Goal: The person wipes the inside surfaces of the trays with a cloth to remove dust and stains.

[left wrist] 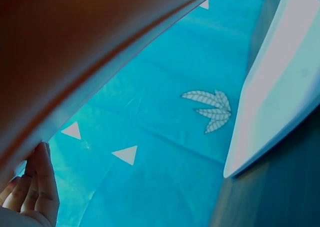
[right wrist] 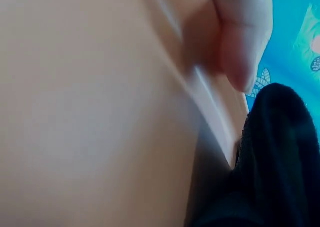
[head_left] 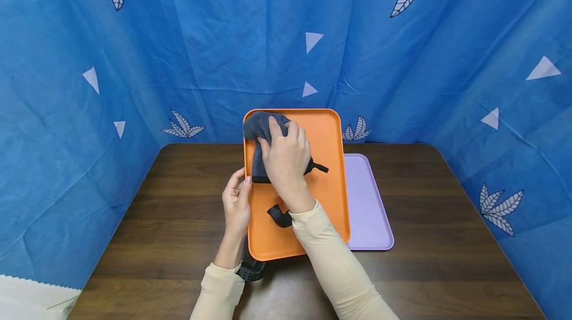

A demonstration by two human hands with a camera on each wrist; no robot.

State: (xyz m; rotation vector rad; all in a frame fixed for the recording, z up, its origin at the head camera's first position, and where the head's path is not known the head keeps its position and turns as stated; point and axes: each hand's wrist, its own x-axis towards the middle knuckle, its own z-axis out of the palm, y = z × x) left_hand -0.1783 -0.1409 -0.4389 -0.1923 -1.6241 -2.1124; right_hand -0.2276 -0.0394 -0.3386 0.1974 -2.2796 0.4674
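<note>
An orange tray (head_left: 321,136) is held up at a tilt above the table. My left hand (head_left: 237,203) grips its left rim, with the thumb on the front side and the fingers behind. In the left wrist view, those fingers (left wrist: 42,187) touch the tray's shaded underside (left wrist: 75,42). A dark grey cloth (head_left: 259,124) with a black edge lies against the tray's upper left part. My right hand (head_left: 288,156) holds the cloth there with bent fingers, partly covering it. The right wrist view shows folded cloth (right wrist: 280,137) beside the tray's rim and a thumb (right wrist: 242,52) over that rim.
A lilac tray (head_left: 368,211) lies on the brown wooden table (head_left: 433,221), partly behind the orange one. Blue patterned curtains (head_left: 214,52) enclose the table at the back and sides. Black wrist mounts (head_left: 252,270) sit on both wrists.
</note>
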